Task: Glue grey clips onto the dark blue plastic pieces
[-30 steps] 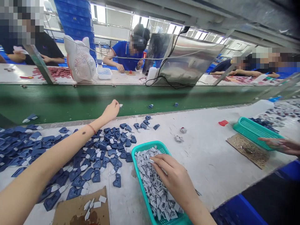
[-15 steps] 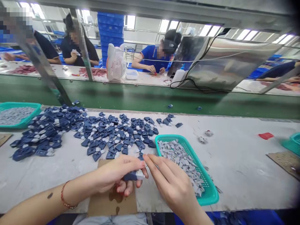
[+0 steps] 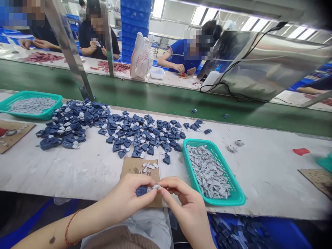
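Note:
My left hand [image 3: 129, 193] is closed around a dark blue plastic part [image 3: 141, 191], fingers above and thumb below. A small light-grey piece [image 3: 156, 186] sits at that part's right end. The fingertips and thumb of my right hand [image 3: 185, 204] are pinched together on this grey piece, meeting my left fingertips. Both hands are over the near end of a brown cardboard sheet [image 3: 128, 166], on which several loose white-grey pieces [image 3: 150, 166] lie. Beyond the hands spreads a heap of dark blue parts [image 3: 141, 133], many with white tips.
A green basket [image 3: 240, 199] of small grey pieces stands right of my hands, another green basket [image 3: 55, 109] at the far left. A blue bin [image 3: 280, 228] of dark parts is below the table edge. Co-workers sit beyond the green strip [image 3: 160, 97]. A red piece [image 3: 301, 151] lies right.
The view has tilted down and shifted left. My hands have come together, the right fingers now pinching at the part's end. Loose pieces on the cardboard have come into sight.

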### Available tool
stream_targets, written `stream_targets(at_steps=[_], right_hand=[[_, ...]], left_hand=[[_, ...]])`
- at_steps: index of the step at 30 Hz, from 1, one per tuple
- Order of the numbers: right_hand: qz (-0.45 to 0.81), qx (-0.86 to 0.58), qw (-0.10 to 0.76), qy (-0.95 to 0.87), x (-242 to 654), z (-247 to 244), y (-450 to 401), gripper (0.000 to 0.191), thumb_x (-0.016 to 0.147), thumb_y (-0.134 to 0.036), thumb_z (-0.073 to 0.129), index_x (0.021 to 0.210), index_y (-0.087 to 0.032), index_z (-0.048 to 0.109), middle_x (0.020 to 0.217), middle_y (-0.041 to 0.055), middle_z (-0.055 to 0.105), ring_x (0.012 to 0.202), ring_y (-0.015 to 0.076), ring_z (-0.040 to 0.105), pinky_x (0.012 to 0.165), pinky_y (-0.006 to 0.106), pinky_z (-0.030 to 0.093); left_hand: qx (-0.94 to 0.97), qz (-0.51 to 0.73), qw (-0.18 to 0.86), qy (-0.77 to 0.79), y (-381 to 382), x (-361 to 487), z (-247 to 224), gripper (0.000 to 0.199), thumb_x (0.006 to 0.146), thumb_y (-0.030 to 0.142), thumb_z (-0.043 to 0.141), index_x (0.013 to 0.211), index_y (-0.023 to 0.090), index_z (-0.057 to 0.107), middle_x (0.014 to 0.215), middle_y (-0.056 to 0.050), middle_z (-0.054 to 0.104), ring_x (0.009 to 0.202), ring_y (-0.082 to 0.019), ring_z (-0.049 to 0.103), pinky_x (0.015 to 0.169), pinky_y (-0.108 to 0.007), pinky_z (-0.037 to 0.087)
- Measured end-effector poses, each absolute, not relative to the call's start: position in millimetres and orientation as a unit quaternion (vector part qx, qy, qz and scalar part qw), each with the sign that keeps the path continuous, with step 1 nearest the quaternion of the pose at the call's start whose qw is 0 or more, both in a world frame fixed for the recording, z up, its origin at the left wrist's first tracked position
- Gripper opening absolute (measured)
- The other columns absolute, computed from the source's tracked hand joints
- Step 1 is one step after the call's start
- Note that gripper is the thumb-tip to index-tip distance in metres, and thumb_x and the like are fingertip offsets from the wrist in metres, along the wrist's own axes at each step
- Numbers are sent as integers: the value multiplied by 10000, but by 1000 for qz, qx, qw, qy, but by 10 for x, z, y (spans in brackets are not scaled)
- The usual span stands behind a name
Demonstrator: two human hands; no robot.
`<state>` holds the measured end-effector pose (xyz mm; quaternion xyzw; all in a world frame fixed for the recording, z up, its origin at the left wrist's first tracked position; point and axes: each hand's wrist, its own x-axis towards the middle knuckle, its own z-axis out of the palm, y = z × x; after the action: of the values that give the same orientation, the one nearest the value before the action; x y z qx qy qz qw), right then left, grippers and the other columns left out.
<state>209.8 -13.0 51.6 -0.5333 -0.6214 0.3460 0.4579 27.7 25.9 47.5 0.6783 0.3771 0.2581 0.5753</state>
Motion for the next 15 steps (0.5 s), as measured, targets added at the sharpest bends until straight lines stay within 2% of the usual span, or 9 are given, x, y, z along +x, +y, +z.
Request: stream_targets(at_steps=[4, 7, 12, 15], right_hand=[[387, -555, 444, -588, 2037, 478, -181, 70, 839, -229, 708, 791, -232, 758, 790, 36, 750, 736, 196, 690, 650, 272, 532], [418, -581, 421, -557, 2050, 463, -168, 105, 819, -290, 722, 750, -217, 750, 768, 43, 742, 717, 202, 671, 650, 284, 517], [501, -637, 396, -432, 2107, 344, -78, 254, 726, -438, 786, 693, -193, 728, 676, 32, 722, 645, 195, 641, 615, 282, 490], [507, -647, 394, -411, 2087, 198, -32, 293, 713, -470, 792, 684, -185, 729, 646, 31, 708, 626, 189, 621, 610, 284, 469]], left_hand=[[688, 258, 559, 383, 189, 221, 436, 241, 935, 346, 556, 930, 220, 761, 955, -66, 756, 912, -247, 665, 846, -284, 483], [670, 243, 570, 409, 150, 151, 407, 243, 923, 374, 585, 1040, 250, 758, 1112, -71, 749, 1054, -273, 657, 951, -314, 469], [540, 222, 660, 473, 73, -126, 304, 394, 964, 438, 448, 1245, 327, 701, 1407, -13, 620, 1371, -268, 473, 1167, -364, 317], [445, 257, 706, 487, 28, -283, 173, 395, 923, 417, 504, 1257, 327, 693, 1462, 1, 569, 1416, -279, 415, 1177, -383, 308]])
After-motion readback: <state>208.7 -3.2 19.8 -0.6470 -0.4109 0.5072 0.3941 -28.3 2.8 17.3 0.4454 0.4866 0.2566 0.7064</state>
